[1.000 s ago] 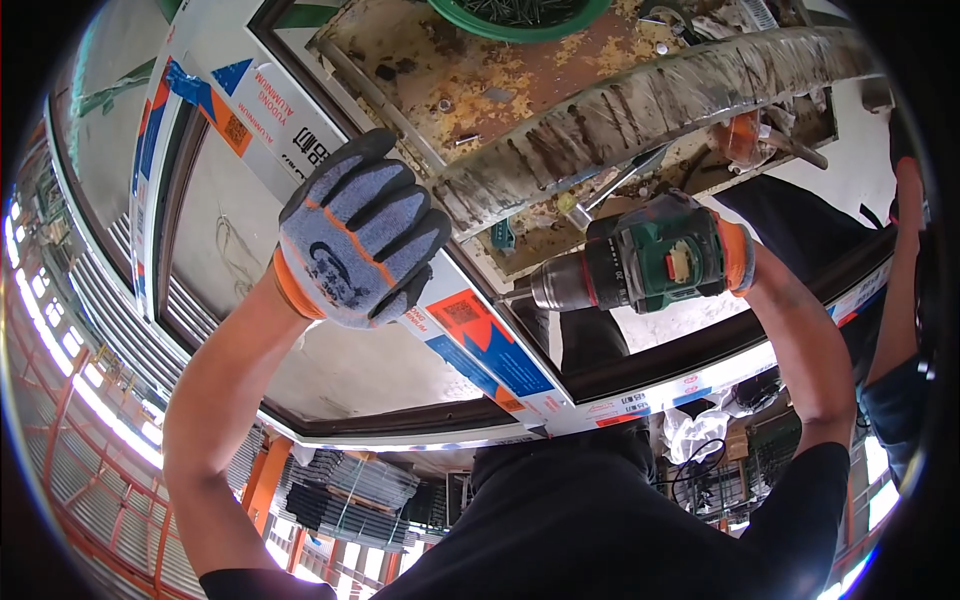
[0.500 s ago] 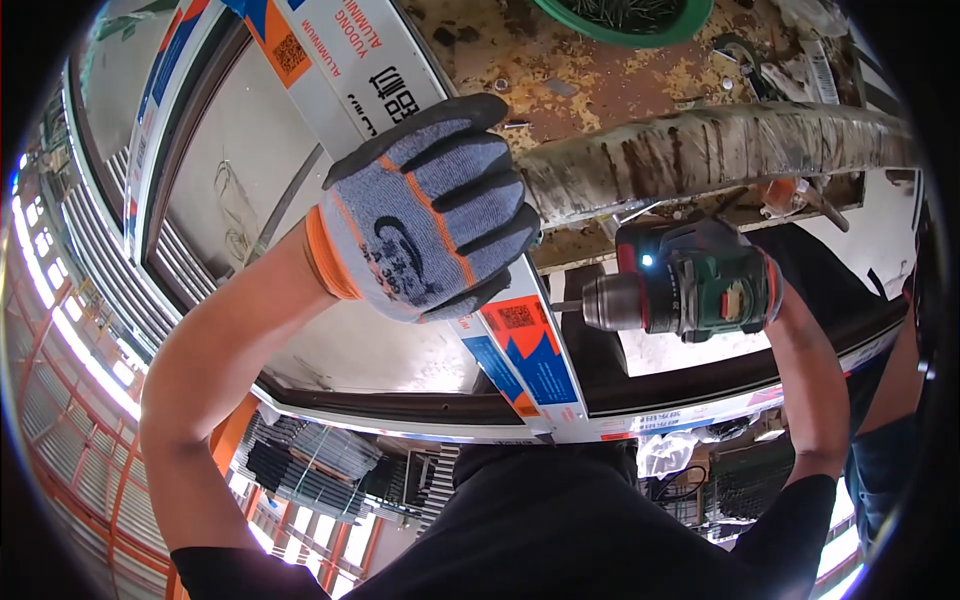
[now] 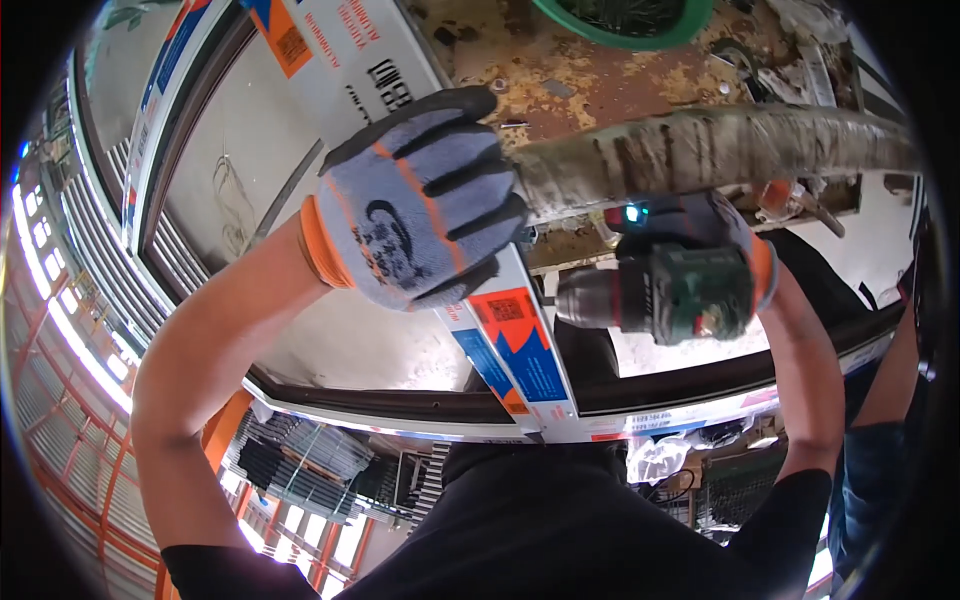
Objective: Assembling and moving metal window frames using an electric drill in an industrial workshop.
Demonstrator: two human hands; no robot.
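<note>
My left hand (image 3: 420, 205), in a grey knit glove with dark fingertips and an orange cuff, grips a white aluminium profile (image 3: 525, 345) covered in printed film. Its fingers wrap over the profile's right edge. A green cordless drill (image 3: 700, 295) lies sideways in my gloved right hand (image 3: 712, 218), its chuck pointing left. The short bit reaches the profile's right side, just below my left hand; whether it has entered the metal is hidden. A small light glows on the drill.
Beyond the drill, a tape-wrapped bar (image 3: 680, 155) crosses a worn workbench (image 3: 540, 80) with loose screws. A green bowl (image 3: 690, 30) of metal pieces stands at the back. The frame's near rail (image 3: 650, 418) runs before my body. Another person's arm (image 3: 890, 370) shows at far right.
The drill has shifted left, closer to the profile, and turned slightly, with its light showing brighter. My left hand keeps its grip and appears slightly farther left and up.
</note>
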